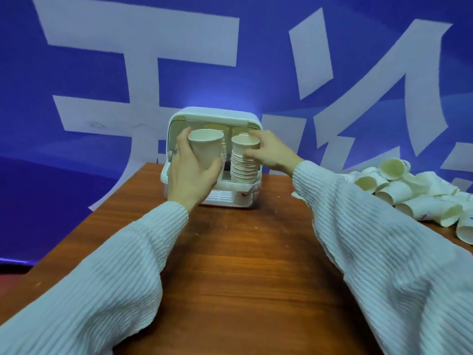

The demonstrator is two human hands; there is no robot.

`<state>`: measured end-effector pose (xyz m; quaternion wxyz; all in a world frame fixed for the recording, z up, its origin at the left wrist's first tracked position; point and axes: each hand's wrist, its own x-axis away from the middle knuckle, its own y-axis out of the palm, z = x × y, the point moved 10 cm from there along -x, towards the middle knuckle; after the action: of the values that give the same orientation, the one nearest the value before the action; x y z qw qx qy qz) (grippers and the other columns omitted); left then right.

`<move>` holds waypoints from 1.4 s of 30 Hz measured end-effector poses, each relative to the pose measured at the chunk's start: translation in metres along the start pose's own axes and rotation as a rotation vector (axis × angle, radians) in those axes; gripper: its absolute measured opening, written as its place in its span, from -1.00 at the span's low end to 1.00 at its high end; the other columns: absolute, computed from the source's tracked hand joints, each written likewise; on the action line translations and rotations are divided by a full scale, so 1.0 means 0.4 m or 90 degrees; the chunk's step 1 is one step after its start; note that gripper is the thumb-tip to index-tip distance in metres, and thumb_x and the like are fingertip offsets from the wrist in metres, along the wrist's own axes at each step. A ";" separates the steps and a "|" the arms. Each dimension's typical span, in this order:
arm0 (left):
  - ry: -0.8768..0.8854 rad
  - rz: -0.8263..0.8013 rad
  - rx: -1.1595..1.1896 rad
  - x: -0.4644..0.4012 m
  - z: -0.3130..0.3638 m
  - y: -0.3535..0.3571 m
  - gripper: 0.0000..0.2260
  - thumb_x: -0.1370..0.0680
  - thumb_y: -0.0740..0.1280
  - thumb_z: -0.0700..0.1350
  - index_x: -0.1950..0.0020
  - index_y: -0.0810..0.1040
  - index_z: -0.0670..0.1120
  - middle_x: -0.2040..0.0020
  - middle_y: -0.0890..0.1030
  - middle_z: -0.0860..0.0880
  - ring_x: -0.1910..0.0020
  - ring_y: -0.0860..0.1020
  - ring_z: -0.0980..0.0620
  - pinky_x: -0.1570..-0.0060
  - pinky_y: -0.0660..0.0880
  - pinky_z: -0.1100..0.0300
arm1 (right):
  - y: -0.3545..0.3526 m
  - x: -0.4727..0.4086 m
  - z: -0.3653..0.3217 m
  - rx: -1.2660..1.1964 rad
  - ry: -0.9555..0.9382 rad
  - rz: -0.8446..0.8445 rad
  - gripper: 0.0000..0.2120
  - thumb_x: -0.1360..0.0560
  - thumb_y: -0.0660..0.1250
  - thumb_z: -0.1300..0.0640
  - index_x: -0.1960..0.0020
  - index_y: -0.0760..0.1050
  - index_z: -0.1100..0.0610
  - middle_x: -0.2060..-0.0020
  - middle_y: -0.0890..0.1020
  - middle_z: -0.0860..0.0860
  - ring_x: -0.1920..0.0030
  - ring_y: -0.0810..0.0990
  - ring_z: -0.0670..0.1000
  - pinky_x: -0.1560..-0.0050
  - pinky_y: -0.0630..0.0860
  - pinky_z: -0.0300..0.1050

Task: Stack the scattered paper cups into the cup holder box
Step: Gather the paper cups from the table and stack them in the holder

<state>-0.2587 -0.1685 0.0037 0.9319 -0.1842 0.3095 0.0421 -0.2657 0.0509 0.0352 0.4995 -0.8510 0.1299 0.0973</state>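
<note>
Both arms wear loose, ribbed-knit sleeves in a pale whitish tone, the left sleeve (pixel 102 272) and right sleeve (pixel 378 252) ending in snug cuffs. A small dark marking sits on the left hand (pixel 188 170), toward ten o'clock.

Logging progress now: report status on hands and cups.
Left hand holding a cup. Right hand gripping top of stack in box. Loose cups remain, right. Nothing blocking.

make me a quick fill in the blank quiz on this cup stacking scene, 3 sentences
1. The left hand grips a single paper ____.
2. The right hand holds the top of the stack of cups standing in the white ____.
3. The pile of loose cups lies on the ____ side of the wooden table.

Missing words: cup; box; right
</note>
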 end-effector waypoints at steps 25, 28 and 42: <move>0.047 -0.239 -0.097 -0.165 0.105 0.256 -0.31 -0.48 0.51 0.05 -0.54 0.36 -0.08 -0.43 0.45 -0.16 -0.40 0.45 -0.14 -0.37 0.35 0.08 | 0.106 0.027 0.128 -0.263 0.025 0.074 -0.04 -0.44 0.49 -0.22 -0.66 0.02 -0.12 -0.46 0.49 -0.07 -0.36 0.54 0.00 -0.40 0.49 0.11; 0.023 -0.323 -0.197 -0.126 0.067 0.291 -0.26 -0.49 0.26 0.39 -0.50 0.44 -0.09 -0.42 0.42 -0.20 -0.44 0.39 -0.22 -0.43 0.32 -0.03 | 0.117 0.024 0.141 -0.289 0.023 0.075 -0.06 -0.49 0.48 -0.07 -0.67 -0.03 -0.11 -0.46 0.48 -0.06 -0.31 0.56 -0.03 -0.35 0.54 0.08; 0.359 -0.016 -0.067 0.139 0.251 0.316 -0.55 -0.51 0.36 0.02 -0.37 0.51 -0.09 -0.41 0.46 -0.11 -0.51 0.32 -0.18 -0.46 0.27 -0.15 | -0.127 0.254 0.585 -0.141 0.395 0.449 -0.65 -0.59 0.27 0.11 -0.37 0.49 -0.02 -0.45 0.32 0.02 0.00 0.62 0.07 -0.08 0.51 -0.03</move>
<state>-0.1819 -0.0158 0.0051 0.7985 -0.2406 0.5518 -0.0064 -0.1617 0.2671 -0.0657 0.2800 -0.7918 0.5426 0.0154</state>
